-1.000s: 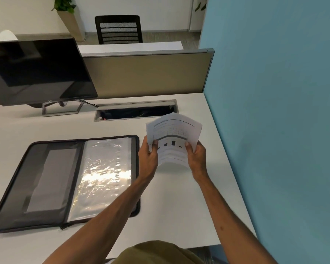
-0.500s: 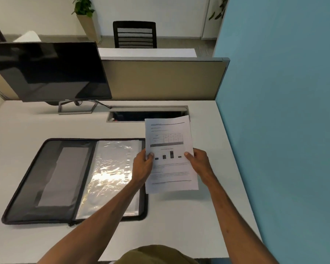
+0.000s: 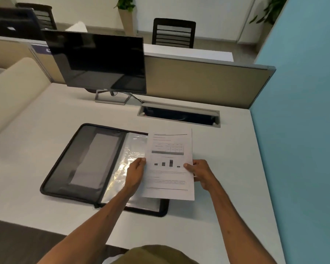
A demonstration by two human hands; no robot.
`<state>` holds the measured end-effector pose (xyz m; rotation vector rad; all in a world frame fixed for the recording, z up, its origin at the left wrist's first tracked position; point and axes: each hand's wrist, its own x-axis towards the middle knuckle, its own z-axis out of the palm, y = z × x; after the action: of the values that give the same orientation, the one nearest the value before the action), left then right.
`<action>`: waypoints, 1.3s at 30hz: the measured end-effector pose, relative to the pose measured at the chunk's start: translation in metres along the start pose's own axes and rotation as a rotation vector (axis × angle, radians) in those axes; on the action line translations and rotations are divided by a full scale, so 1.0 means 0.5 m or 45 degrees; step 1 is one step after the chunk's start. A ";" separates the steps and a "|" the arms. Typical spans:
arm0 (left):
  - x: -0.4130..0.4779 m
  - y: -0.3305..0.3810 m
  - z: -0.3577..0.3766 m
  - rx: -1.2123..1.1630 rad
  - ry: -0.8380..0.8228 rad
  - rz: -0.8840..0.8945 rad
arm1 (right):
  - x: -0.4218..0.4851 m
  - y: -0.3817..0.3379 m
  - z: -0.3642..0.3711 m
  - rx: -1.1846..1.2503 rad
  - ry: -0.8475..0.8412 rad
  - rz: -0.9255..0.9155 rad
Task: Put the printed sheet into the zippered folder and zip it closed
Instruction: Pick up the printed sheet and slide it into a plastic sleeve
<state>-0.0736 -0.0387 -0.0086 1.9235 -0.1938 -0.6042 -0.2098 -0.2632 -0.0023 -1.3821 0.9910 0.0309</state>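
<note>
A printed sheet [image 3: 170,176] with a table and a small bar chart is held flat above the desk, over the right edge of the folder. My left hand [image 3: 136,173] grips its left edge and my right hand [image 3: 199,173] grips its right edge. The black zippered folder [image 3: 84,161] lies open on the white desk; its left half is a dark mesh pocket and its right half holds shiny clear plastic sleeves [image 3: 126,161]. The sheet and my left forearm hide part of the sleeve side.
A dark monitor [image 3: 101,61] stands on its stand at the back of the desk [image 3: 227,168]. Behind the sheet lies an open cable tray slot [image 3: 179,116]. A beige divider panel [image 3: 202,82] runs along the back and a blue partition [image 3: 303,111] borders the right side.
The sheet, curled upright a second ago, is flattened and has shifted left over the folder's right edge. The view has swung so the folder sits nearer the middle.
</note>
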 end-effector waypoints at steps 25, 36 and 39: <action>0.006 -0.098 -0.075 0.949 -0.166 0.516 | -0.004 -0.046 0.082 0.318 0.306 -0.076; 0.110 -0.031 -0.273 0.333 0.304 -0.127 | 0.013 -0.053 0.157 0.393 0.321 -0.048; 0.133 -0.054 -0.343 0.255 0.278 -0.216 | 0.019 -0.060 0.174 0.405 0.311 -0.051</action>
<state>0.0643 0.0858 -0.0009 2.1988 0.0509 -0.4954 -0.1387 -0.2044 0.0045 -1.1285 1.1160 -0.3193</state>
